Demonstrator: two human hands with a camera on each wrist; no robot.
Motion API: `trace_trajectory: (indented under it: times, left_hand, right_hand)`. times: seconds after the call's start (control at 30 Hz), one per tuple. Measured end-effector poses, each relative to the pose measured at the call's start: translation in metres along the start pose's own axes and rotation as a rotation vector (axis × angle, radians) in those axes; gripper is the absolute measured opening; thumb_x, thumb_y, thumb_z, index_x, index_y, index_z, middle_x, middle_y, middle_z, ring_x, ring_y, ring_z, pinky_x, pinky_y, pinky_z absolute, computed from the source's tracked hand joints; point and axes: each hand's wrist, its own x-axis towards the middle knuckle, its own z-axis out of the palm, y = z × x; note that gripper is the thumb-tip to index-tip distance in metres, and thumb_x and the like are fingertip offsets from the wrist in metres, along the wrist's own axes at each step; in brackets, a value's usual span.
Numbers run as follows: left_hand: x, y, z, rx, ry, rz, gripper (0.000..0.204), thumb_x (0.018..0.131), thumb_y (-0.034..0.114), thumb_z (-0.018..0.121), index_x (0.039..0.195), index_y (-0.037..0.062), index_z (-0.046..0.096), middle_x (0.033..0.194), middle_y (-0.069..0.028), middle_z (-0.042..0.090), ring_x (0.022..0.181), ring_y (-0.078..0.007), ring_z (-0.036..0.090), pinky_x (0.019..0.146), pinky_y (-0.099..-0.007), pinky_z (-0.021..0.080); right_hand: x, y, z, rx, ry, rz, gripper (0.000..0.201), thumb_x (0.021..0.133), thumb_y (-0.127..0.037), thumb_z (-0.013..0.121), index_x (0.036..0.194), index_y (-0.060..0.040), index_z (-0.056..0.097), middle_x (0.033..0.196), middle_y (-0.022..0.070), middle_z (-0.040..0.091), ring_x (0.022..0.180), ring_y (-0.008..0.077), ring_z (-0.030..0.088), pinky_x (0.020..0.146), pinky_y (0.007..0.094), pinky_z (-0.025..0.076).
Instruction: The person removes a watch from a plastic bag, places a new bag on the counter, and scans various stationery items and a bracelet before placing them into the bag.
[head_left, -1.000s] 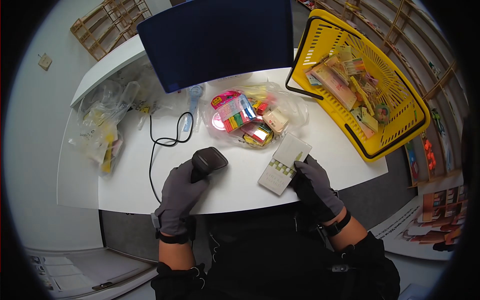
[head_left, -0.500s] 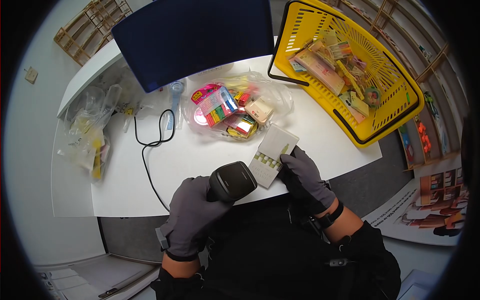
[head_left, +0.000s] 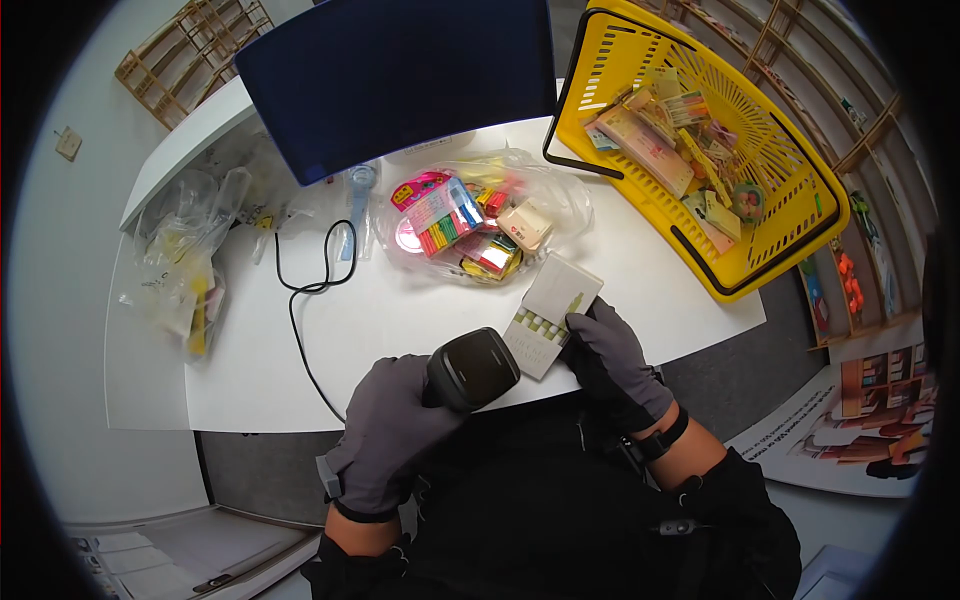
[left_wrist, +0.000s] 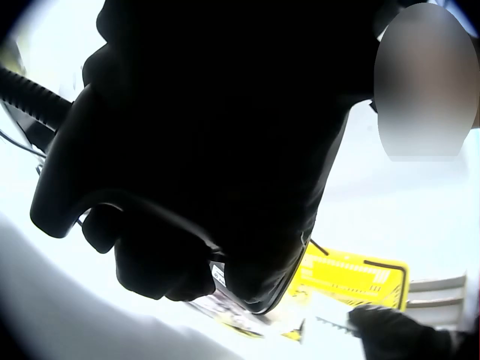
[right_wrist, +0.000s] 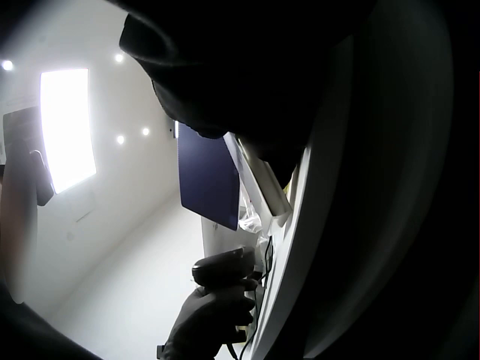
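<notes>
From here I see plastic bags (head_left: 180,235) along the tabletop's (head_left: 250,380) left edge, then a looped cable (head_left: 316,288). My left hand (head_left: 395,430) curls round a scanner (head_left: 474,370) at the front edge. Beyond, a screen (head_left: 400,85) stands behind a clear bag (head_left: 572,212) of colourful packs. My right hand (head_left: 615,360) grips a pale box (head_left: 562,288), thumb on top. At the far right, a yellow basket (head_left: 760,275) holds packets.

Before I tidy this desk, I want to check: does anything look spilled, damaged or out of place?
Nothing looks spilled or damaged. Only the cable seems untidy: it lies in a loose, crossed loop on the desk.
</notes>
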Motion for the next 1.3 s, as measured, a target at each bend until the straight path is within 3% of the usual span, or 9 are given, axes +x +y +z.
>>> trace_trajectory:
  times: [0.23,0.33,0.5,0.63,0.7,0.8,0.93,1.23,1.3]
  left_hand:
    - [0.006,-0.067,-0.024,0.194,0.259,-0.232,0.034,0.084,0.036,0.088,0.098,0.0060,0.084,0.087,-0.0195,0.081,0.083,-0.0423,0.078,0.074,-0.0501,0.059]
    - [0.014,-0.090,-0.027,0.193,0.355,-0.231,0.036,0.083,0.038,0.087,0.099,0.0054,0.084,0.089,-0.0194,0.081,0.084,-0.0429,0.078,0.075,-0.0514,0.060]
    - [0.015,-0.092,-0.025,0.202,0.329,-0.250,0.036,0.083,0.038,0.086,0.101,0.0062,0.084,0.090,-0.0185,0.082,0.089,-0.0425,0.078,0.077,-0.0521,0.060]
    - [0.016,-0.099,-0.023,0.225,0.337,-0.222,0.036,0.083,0.037,0.086,0.102,0.0073,0.083,0.090,-0.0183,0.081,0.090,-0.0426,0.077,0.078,-0.0527,0.059]
    - [0.017,-0.098,-0.025,0.187,0.341,-0.205,0.035,0.083,0.037,0.085,0.101,0.0073,0.083,0.089,-0.0184,0.081,0.089,-0.0429,0.077,0.077,-0.0530,0.059]
    - [0.016,-0.097,-0.025,0.177,0.342,-0.197,0.035,0.083,0.037,0.085,0.100,0.0072,0.082,0.089,-0.0185,0.081,0.088,-0.0432,0.077,0.076,-0.0531,0.059]
    - [0.015,-0.095,-0.026,0.202,0.353,-0.200,0.034,0.083,0.037,0.084,0.099,0.0071,0.082,0.089,-0.0185,0.080,0.088,-0.0433,0.077,0.076,-0.0532,0.059]
    - [0.014,-0.098,-0.024,0.222,0.358,-0.192,0.034,0.083,0.037,0.084,0.098,0.0067,0.081,0.090,-0.0192,0.080,0.089,-0.0444,0.077,0.077,-0.0539,0.059]
    - [0.014,-0.097,-0.024,0.226,0.357,-0.184,0.034,0.083,0.037,0.084,0.098,0.0067,0.081,0.090,-0.0194,0.080,0.089,-0.0446,0.077,0.077,-0.0540,0.059]
  right_hand:
    - [0.006,-0.013,0.006,0.145,-0.030,0.114,0.057,0.112,-0.009,0.056,0.166,0.0064,0.044,0.150,0.0203,0.063,0.134,0.0299,0.068,0.119,0.0462,0.056]
    - [0.007,-0.021,0.003,0.360,0.049,0.250,0.047,0.109,-0.005,0.060,0.155,0.0060,0.055,0.137,0.0139,0.070,0.124,0.0231,0.073,0.104,0.0354,0.064]
    - [0.004,-0.079,-0.003,0.097,-0.011,0.190,0.052,0.108,-0.009,0.060,0.157,0.0060,0.056,0.138,0.0136,0.071,0.120,0.0234,0.074,0.097,0.0347,0.063]
    - [0.022,-0.127,0.001,-0.353,0.084,-0.053,0.058,0.104,-0.011,0.066,0.160,0.0033,0.058,0.108,0.0111,0.075,0.087,0.0166,0.067,0.076,0.0375,0.056]
    - [0.044,-0.137,0.016,-0.694,0.034,-0.476,0.054,0.105,-0.010,0.067,0.157,-0.0019,0.062,0.100,0.0131,0.075,0.079,0.0195,0.069,0.069,0.0394,0.054]
    - [0.082,-0.138,0.028,-0.931,-0.028,-0.490,0.051,0.105,-0.005,0.067,0.156,-0.0019,0.062,0.123,0.0197,0.080,0.110,0.0314,0.080,0.090,0.0401,0.061]
    - [0.115,-0.106,0.041,-1.189,-0.096,-0.764,0.054,0.102,-0.008,0.073,0.155,-0.0077,0.063,0.129,0.0220,0.079,0.111,0.0390,0.079,0.093,0.0443,0.063]
    - [0.142,-0.095,0.056,-1.282,-0.026,-0.875,0.062,0.098,-0.013,0.080,0.157,-0.0081,0.062,0.130,0.0200,0.079,0.112,0.0412,0.078,0.095,0.0481,0.063]
    - [0.144,-0.094,0.056,-1.316,-0.078,-0.726,0.063,0.098,-0.016,0.081,0.157,-0.0074,0.061,0.132,0.0196,0.078,0.113,0.0409,0.078,0.095,0.0481,0.063]
